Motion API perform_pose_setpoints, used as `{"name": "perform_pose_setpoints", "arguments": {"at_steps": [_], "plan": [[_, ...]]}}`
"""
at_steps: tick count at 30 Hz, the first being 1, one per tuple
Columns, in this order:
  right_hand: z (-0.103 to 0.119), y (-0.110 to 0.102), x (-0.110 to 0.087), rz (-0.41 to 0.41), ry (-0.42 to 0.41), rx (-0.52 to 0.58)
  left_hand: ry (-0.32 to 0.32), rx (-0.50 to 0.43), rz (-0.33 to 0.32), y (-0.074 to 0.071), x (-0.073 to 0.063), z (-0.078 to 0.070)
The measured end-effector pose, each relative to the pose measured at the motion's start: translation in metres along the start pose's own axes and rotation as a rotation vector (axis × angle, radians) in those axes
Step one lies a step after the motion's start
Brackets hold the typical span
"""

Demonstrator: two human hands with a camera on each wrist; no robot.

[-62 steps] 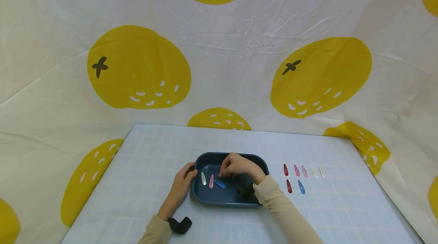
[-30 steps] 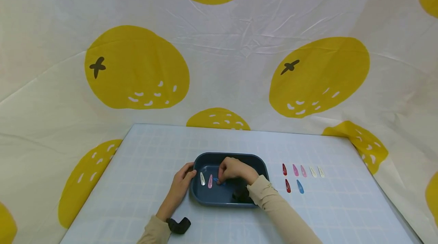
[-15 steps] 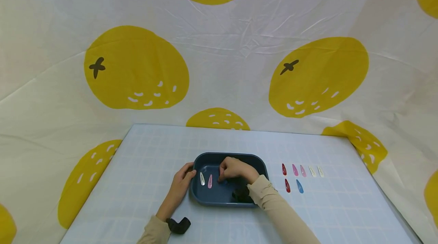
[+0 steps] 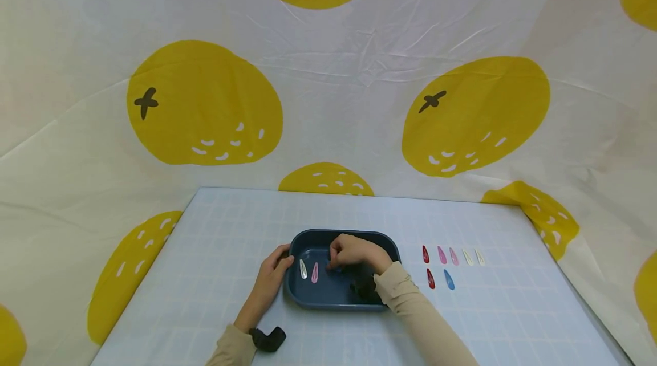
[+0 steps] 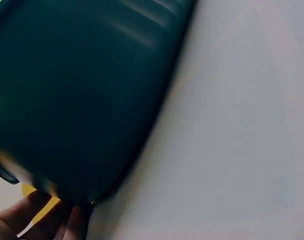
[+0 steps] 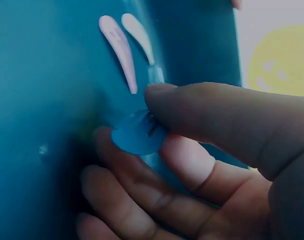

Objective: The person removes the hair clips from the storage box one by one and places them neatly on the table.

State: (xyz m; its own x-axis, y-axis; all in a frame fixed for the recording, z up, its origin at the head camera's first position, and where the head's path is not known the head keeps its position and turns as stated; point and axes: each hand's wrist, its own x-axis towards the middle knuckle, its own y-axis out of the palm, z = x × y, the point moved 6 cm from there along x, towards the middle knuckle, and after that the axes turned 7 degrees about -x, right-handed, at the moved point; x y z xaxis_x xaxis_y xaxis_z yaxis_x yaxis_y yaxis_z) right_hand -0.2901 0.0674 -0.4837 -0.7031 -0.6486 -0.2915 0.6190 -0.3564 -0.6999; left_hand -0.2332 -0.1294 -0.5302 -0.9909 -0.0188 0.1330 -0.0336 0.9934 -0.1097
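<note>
A dark blue tray point(image 4: 333, 304) stands on the table. My left hand point(image 4: 270, 275) holds its left end, fingers at the outer wall and thumb by the rim. The right hand point(image 4: 355, 253) is over the middle of the tray. Between thumb and fingers it pinches a blue snap hair clip point(image 6: 137, 136), seen best in the right wrist view; in the head view the fingers mostly hide it. A white hair clip point(image 4: 303, 269) and a pink hair clip point(image 4: 315, 272) lie side by side in the tray's left part.
Right of the tray, hair clips lie in two rows on the table point(image 4: 231, 229). The back row has a red clip point(image 4: 425, 254), pink ones and whitish ones. A red clip point(image 4: 430, 279) and a blue clip point(image 4: 449, 279) form the front row. A patterned cloth hangs behind.
The blue clip lay in the tray beside the pink one; my right hand has reached down and taken it in a pinch. The left hand stays at the tray's end.
</note>
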Motion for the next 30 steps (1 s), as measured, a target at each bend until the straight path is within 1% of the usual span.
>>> {"name": "perform_pose_setpoints", "arguments": {"at_steps": [4, 8, 12, 14, 15, 22, 27, 30], "plan": [[0.006, -0.008, -0.008, -0.016, -0.033, 0.022, 0.017, 0.008, -0.003, 0.000, -0.001, -0.001], [0.016, -0.019, -0.019, -0.055, -0.076, 0.027, 0.031, 0.013, 0.004, 0.000, -0.001, -0.001], [0.029, -0.033, -0.033, -0.107, -0.127, 0.014, 0.005, -0.001, 0.009, 0.001, 0.000, 0.000], [0.034, -0.039, -0.040, -0.135, -0.141, 0.008, 0.004, -0.001, 0.010, 0.000, 0.000, 0.001], [0.036, -0.043, -0.045, -0.148, -0.144, 0.006, -0.001, -0.005, 0.007, 0.000, 0.000, 0.001], [0.039, -0.060, -0.073, -0.248, -0.117, 0.044, 0.017, -0.005, 0.005, -0.001, 0.001, 0.001], [0.038, -0.070, -0.097, -0.303, -0.109, 0.049, -0.006, -0.018, 0.010, -0.001, 0.001, 0.002], [0.035, -0.075, -0.111, -0.324, -0.111, 0.070, -0.024, -0.020, 0.012, 0.000, 0.001, 0.004]]}}
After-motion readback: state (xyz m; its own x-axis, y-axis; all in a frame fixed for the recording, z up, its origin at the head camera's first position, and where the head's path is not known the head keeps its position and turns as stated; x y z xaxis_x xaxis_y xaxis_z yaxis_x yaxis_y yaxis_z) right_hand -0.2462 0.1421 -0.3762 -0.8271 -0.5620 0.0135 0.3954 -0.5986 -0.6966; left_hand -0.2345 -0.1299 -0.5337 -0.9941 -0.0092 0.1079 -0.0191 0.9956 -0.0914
